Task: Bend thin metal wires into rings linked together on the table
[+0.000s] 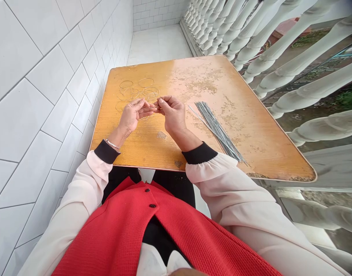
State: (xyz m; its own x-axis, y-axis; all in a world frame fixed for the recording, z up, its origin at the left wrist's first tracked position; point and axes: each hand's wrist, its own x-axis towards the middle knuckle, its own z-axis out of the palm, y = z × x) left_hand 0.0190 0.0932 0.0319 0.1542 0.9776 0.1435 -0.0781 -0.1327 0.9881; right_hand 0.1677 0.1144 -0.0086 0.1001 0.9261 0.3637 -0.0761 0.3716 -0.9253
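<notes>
As your left hand (132, 115) and right hand (171, 115) meet above the wooden table (250, 126), their fingertips (159, 102) come together in a close pinch; anything between them is too thin to make out, so you cannot tell what they grip. Loose wire rings (137, 92) lie scattered beneath and beyond your left hand, near the table's left edge. A bundle of straight steel wires (218, 130) lies just right of your right hand, running diagonally, its lower end close to the near edge.
</notes>
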